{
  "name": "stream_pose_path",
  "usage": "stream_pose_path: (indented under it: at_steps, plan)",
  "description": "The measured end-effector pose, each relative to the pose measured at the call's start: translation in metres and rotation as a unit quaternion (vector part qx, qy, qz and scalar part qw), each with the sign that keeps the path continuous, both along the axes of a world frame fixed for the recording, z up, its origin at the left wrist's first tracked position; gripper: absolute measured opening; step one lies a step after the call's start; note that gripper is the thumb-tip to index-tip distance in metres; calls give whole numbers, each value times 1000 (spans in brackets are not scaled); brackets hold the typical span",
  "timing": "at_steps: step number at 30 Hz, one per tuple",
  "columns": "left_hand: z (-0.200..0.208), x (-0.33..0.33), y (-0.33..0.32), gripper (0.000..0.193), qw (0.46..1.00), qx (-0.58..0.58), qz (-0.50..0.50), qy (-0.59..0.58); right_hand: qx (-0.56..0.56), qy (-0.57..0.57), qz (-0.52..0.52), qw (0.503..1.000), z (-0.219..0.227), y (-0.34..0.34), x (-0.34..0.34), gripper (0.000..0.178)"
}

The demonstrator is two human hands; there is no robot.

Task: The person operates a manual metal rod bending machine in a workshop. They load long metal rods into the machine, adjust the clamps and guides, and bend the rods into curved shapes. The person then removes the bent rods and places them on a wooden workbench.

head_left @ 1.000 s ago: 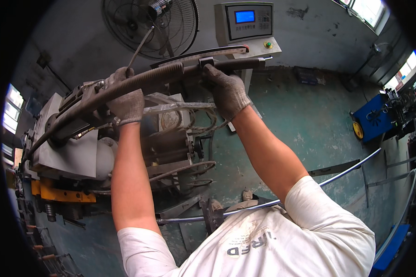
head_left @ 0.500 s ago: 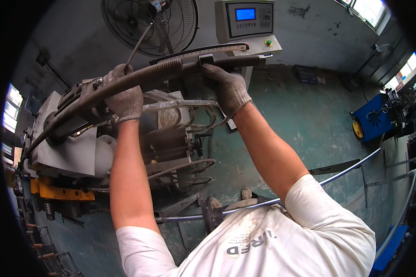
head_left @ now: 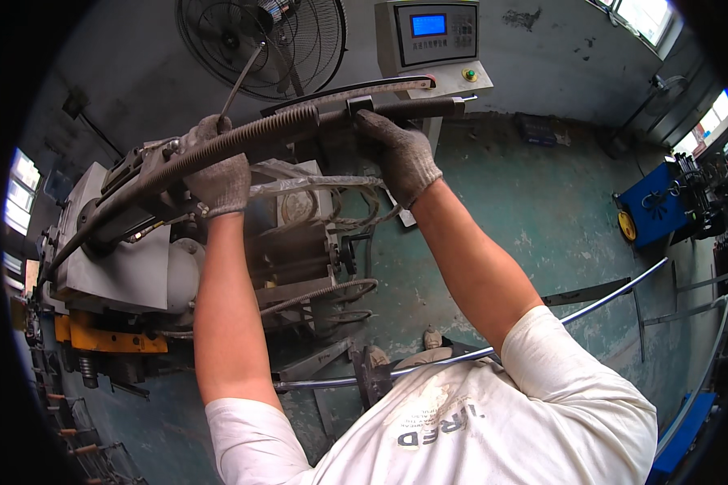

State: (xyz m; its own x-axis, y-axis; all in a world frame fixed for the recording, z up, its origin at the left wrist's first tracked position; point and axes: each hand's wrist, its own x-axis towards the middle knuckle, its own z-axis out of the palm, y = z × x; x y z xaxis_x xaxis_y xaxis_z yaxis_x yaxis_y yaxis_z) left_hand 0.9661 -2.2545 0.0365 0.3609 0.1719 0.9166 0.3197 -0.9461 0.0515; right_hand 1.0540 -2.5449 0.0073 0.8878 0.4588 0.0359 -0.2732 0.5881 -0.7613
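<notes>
Grey machine (head_left: 133, 271) at left, gloved left hand (head_left: 220, 179) partly behind the slanting ribbed bar (head_left: 275, 132), I can't tell its hold from here, gloved right hand (head_left: 400, 156) curled closed on the dark bar (head_left: 423, 107), control box (head_left: 433, 40) beyond.

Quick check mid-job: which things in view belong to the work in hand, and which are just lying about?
In the work:
ribbed bar, at the left hand
dark block, at the right hand
grey machine, likely

Apparently just about, away from both hands:
fan
blue cart
shiny curved tube
dark box on the floor
</notes>
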Motion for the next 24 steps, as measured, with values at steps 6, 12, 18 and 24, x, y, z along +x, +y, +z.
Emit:
stream_pose_path:
  at_steps: [6,12,18,24]
  plan:
    - [-1,-1,0,10,1000,2,-2,-1,-5,15,7,1000,3,-2,-1,33]
    - [0,0,0,11,1000,2,6,1,-22,19,2,1000,2,-2,1,34]
    - [0,-1,0,11,1000,9,0,-6,-10,17,17,1000,3,-3,0,39]
    - [2,-2,-2,11,1000,5,-2,3,-28,27,26,999,5,-6,1,41]
